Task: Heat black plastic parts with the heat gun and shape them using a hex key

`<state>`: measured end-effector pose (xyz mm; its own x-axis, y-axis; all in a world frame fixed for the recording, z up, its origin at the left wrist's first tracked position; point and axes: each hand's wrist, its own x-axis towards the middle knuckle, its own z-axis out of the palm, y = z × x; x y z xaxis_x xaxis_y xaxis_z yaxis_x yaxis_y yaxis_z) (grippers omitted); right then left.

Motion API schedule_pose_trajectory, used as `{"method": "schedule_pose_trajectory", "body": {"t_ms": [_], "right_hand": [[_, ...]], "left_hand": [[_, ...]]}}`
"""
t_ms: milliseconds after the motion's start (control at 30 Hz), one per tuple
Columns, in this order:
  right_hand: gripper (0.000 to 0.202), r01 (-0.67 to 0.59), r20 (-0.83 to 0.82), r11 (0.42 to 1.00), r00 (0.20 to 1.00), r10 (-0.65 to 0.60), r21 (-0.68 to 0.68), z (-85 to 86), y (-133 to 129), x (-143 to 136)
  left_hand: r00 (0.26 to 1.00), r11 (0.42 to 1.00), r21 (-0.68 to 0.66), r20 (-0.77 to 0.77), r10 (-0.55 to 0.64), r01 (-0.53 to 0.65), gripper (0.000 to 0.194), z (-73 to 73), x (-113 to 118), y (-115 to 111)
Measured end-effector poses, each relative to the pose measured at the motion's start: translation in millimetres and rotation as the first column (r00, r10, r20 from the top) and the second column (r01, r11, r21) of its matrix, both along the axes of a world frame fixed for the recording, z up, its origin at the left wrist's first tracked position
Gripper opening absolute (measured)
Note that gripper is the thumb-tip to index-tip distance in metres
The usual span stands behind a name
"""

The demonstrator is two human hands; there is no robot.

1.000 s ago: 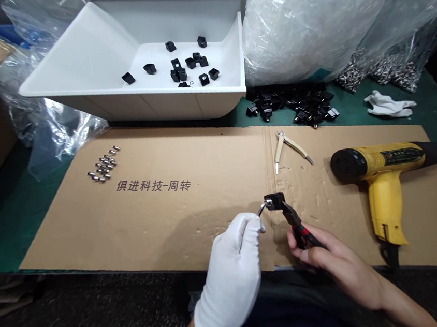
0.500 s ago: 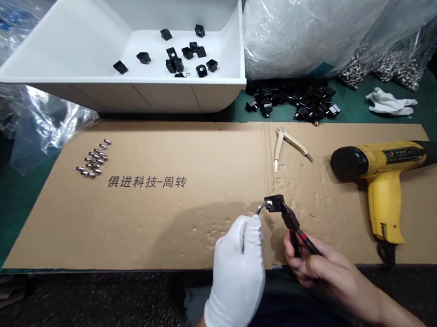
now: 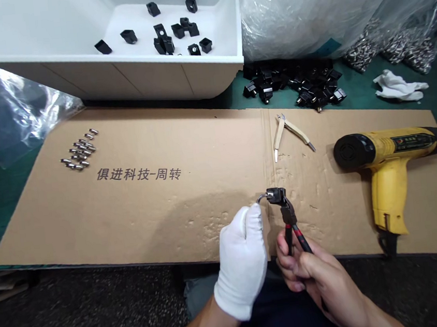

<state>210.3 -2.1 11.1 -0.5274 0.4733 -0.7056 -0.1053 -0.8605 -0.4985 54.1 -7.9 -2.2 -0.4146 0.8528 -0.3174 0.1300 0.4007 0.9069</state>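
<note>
My left hand, in a white glove, is closed around a thin curved metal tool; most of it is hidden in the fist. The tool's tip meets the left side of a small black block-shaped part, where a bit of shiny metal shows. My bare right hand grips pliers with black and red handles. Their jaws are at the right side of the black part, which is held above the cardboard sheet.
Wire cutters with cream handles lie beyond my hands, and a yellow heat gun is on the right. Small metal pins lie at left. Behind are a white bin, a pile of black parts and a white glove.
The camera view has shifted somewhat. The pliers' handles stand more upright and look slightly further apart. Both hands keep their holds, with the tool still at the black part.
</note>
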Motion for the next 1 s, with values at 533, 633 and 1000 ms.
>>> {"method": "schedule_pose_trajectory", "body": {"t_ms": [533, 633, 1000], "right_hand": [[0.025, 0.112, -0.017, 0.991, 0.993, -0.114, -0.079, 4.0, -6.2, -24.9], [0.026, 0.134, -0.035, 0.986, 0.990, -0.138, -0.095, 4.1, -8.1, -26.0], [0.025, 0.194, -0.238, 0.933, 0.933, -0.271, -0.301, 8.6, -16.6, -39.6]], "left_hand": [[0.991, 0.997, -0.014, 0.110, 0.071, -0.070, 0.037, -2.0, 1.1, -0.2], [0.990, 0.997, -0.013, 0.121, 0.073, -0.072, 0.037, -3.6, 0.1, -1.0], [0.934, 0.981, -0.082, 0.302, 0.191, -0.174, 0.050, -2.1, 8.2, -6.5]]}}
